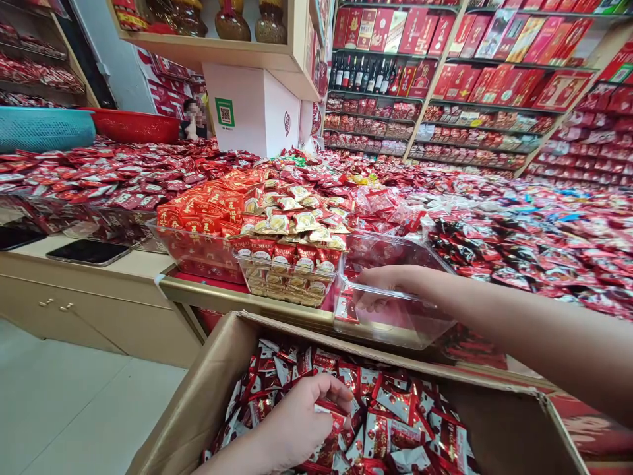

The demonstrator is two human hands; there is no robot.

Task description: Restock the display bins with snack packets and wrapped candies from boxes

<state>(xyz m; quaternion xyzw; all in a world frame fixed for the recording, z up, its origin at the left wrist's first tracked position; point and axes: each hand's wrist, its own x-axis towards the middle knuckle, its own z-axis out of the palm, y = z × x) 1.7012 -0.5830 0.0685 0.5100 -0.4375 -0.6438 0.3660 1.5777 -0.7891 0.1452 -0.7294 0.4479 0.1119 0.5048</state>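
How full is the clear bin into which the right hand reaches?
Nearly empty: the clear bin shows mostly bare plastic, with a red packet visible near the right hand.

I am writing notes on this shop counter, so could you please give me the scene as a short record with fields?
Left hand: over red-and-white packets, fingers curled; grip unclear
Around it: open cardboard box
Right hand: inside clear bin, near a small packet; grip unclear
Left of bin: DURIAN packets, then orange-red packets
Far left: dark phone
Background: red boxes, dark bottles on shelves
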